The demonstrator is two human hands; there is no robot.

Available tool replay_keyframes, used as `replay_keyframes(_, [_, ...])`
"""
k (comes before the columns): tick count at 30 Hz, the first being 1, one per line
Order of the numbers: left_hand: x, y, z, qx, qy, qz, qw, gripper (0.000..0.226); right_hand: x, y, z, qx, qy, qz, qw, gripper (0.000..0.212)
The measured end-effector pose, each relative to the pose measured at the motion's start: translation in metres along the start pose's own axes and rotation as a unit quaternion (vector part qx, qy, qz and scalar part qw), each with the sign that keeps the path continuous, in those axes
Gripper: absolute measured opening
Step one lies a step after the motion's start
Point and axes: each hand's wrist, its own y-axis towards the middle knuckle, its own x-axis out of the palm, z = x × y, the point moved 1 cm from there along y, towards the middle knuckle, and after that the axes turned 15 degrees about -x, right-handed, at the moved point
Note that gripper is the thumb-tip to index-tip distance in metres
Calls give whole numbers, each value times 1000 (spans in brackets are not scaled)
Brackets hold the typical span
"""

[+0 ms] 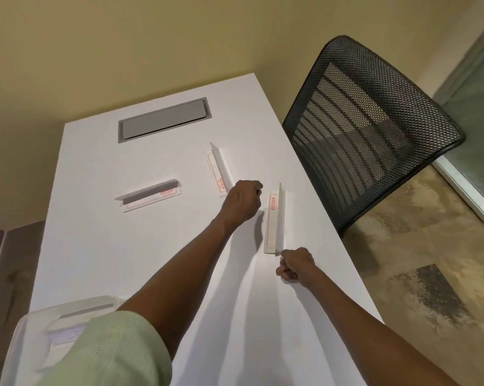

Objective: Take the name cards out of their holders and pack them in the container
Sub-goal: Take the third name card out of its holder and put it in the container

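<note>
Three clear name-card holders with red-printed cards lie on the white table [101, 246]. The nearest holder [274, 221] runs lengthwise near the right edge. My right hand [295, 264] pinches its near end with curled fingers. My left hand [242, 201] hovers curled just left of that holder's far end, beside the near end of a second holder [218, 169]; whether it grips anything is hidden. A third holder [149, 195] lies farther left. A clear plastic container [31, 338] sits at the near left corner, partly hidden by my sleeve.
A grey cable hatch [162, 119] is set into the table's far end. A black mesh chair [372, 129] stands close to the table's right edge. A beige wall rises behind the table.
</note>
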Motion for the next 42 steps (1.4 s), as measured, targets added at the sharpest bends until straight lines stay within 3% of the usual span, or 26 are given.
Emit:
replay_keyframes(7, [25,42,8,7,17,-33,999,32,2,16,-3,51,121,1,991,9])
replay_keyframes(15, [54,79,20,1,64,-64,996,29,-3,29,-5,116,166,-24,979,4])
replay_keyframes(26, [83,103,24,8,57,-111,992,27,-6,46,-6,164,182,-45,968,30])
replay_keyframes(32, [82,108,17,2,45,-106,993,19,-2,43,-7,169,165,-48,971,25])
replay_keyframes(42, [51,98,-12,-19,94,-33,995,11,6,28,-11,148,230,-47,961,13])
